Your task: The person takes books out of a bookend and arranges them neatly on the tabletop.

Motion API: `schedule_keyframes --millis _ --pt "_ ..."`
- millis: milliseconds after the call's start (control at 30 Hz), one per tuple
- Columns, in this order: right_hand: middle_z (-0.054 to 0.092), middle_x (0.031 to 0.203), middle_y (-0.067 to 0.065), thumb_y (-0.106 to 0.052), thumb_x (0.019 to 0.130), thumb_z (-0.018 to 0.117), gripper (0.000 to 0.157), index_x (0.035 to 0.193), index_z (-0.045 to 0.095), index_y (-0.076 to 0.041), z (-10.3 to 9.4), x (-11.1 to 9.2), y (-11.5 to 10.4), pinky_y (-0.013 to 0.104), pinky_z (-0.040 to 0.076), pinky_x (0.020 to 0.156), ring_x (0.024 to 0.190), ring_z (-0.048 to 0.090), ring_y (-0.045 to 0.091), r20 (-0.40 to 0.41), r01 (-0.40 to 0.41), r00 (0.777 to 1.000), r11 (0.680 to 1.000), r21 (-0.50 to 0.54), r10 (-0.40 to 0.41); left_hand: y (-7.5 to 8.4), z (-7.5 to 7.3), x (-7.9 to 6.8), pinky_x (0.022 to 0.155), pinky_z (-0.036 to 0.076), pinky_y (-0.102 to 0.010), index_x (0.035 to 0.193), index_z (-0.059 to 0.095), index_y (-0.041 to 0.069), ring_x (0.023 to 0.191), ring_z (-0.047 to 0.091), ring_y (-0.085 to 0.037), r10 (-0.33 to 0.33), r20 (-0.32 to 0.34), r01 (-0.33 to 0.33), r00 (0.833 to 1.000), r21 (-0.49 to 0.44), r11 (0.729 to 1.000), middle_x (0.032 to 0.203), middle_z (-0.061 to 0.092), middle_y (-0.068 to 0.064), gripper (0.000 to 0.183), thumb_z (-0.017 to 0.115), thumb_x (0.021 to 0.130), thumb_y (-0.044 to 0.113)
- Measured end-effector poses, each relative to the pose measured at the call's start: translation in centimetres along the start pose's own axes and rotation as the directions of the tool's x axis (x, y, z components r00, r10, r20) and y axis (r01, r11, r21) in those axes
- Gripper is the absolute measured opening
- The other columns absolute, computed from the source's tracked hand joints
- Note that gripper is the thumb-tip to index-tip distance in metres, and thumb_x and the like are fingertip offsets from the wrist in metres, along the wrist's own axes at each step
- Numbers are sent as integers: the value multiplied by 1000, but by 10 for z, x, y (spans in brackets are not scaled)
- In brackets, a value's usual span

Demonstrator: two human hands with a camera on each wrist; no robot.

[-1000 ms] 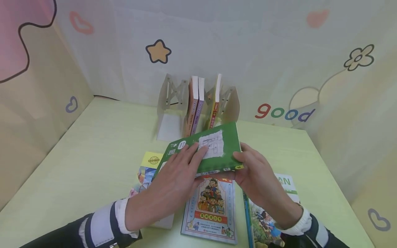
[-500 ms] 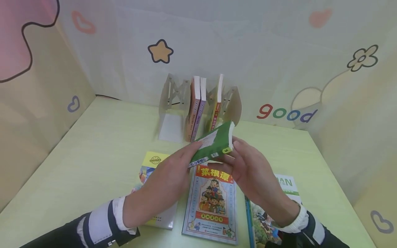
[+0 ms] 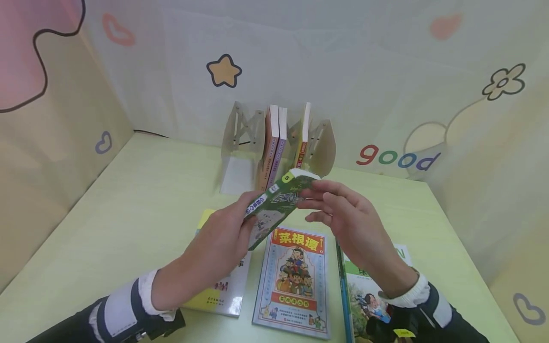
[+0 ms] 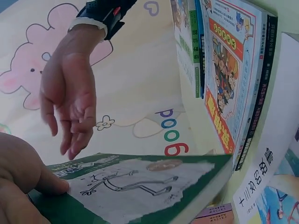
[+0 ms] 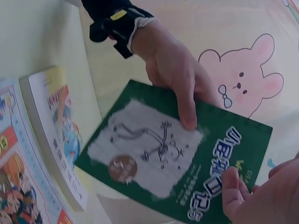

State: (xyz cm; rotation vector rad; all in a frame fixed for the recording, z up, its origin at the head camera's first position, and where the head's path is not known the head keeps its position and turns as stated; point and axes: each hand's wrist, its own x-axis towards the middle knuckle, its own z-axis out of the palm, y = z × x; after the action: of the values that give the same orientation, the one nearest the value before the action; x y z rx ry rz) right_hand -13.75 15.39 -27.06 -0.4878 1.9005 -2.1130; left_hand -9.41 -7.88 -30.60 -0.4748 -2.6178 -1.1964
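At the centre of the head view, above the flat-lying books, you have the green book [image 3: 274, 205] in the air, tilted so its spine faces up and toward you. Your left hand [image 3: 223, 238] grips its lower left end, thumb curled over the cover and fingers [image 5: 187, 112] wrapped round the back. Your right hand [image 3: 347, 219] is at the upper right end, fingers nearly straight and only lightly closed, tips [image 3: 306, 195] touching the top corner; whether they pinch it or merely steady it I cannot tell.

The green book looks like a slim paperback: light, with a glossy cover that could slip, and soft enough to bow if you hold it by one corner. I'd judge the spine edge the firmest place to take hold, thumb on one cover and fingers on the other.

Below it on the pale green surface [image 3: 141, 190] lie three more: a yellow book [image 3: 223, 290] at lower left, a red-titled book [image 3: 296, 281] at lower centre, and a blue-edged book [image 3: 369, 295] at lower right. Toward the top centre a folding rack [image 3: 240, 138] stands against the wall, holding three upright books [image 3: 279, 143].

The walls are pale panels with cartoon decals: a star [image 3: 224, 71] at upper centre, the word "good" [image 3: 399, 156] at right, a flower at upper right, hearts at the sides.
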Motion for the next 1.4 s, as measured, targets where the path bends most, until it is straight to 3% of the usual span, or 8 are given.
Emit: schedule_keyframes --millis 133,300,433,733,867,1033,1133,1400 --pt "53 126 22 -22 100 49 38 127 52 6 -11 7 0 38 44 97 118 52 34 -44 30 999 999 -31 -31 -4 -6 -3 73 55 -33 140 41 16 104 64 -21 -19 4 20 1000 -102 995 125 62 -4 45 54 97 13" --pt "54 125 20 -23 99 53 41 126 53 8 -26 20 2 34 44 98 119 51 31 -105 80 991 995 -62 -86 -11 -16 -6 70 55 -40 140 38 20 100 66 -26 -141 48 149 989 -238 960 121 63 -5 46 54 97 15" --pt "56 124 19 -23 97 55 38 124 56 5 -40 31 3 31 44 97 117 53 30 -158 122 978 989 -88 -135 -18 -24 -7 69 56 -41 140 37 18 95 68 -27 -216 59 224 975 -288 931 118 64 -6 47 55 97 15" --pt "54 122 17 -25 95 59 39 121 58 3 -62 63 4 30 45 96 113 53 28 -322 163 912 945 -282 -253 -33 -49 -13 70 56 -40 144 33 14 90 69 -26 -354 84 361 931 -329 872 117 64 -11 53 57 96 17" --pt "58 118 12 -24 96 56 36 120 60 2 -69 76 6 28 47 92 106 55 21 -357 157 870 877 -455 -341 -38 -59 -18 71 55 -40 147 30 15 90 69 -26 -387 94 395 917 -346 851 119 63 -12 57 56 97 20" --pt "62 115 9 -26 98 51 36 120 63 0 -79 93 16 27 46 89 101 56 19 -314 141 835 728 -671 -451 -41 -65 -22 71 55 -40 149 28 15 91 68 -27 -400 97 406 911 -372 835 122 61 -14 58 55 97 21" --pt "61 120 9 -26 98 49 38 123 62 -1 -83 102 22 30 46 91 107 56 21 -276 125 840 661 -740 -468 -42 -66 -23 71 55 -40 150 26 14 91 68 -27 -407 98 413 908 -372 831 123 61 -15 60 55 98 20" --pt "53 135 9 -27 96 54 43 131 56 -2 -90 117 37 40 49 88 106 60 29 -162 133 872 543 -829 -462 -46 -71 -28 69 55 -40 150 26 16 88 69 -26 -433 105 439 895 -369 819 120 62 -14 60 54 98 24"
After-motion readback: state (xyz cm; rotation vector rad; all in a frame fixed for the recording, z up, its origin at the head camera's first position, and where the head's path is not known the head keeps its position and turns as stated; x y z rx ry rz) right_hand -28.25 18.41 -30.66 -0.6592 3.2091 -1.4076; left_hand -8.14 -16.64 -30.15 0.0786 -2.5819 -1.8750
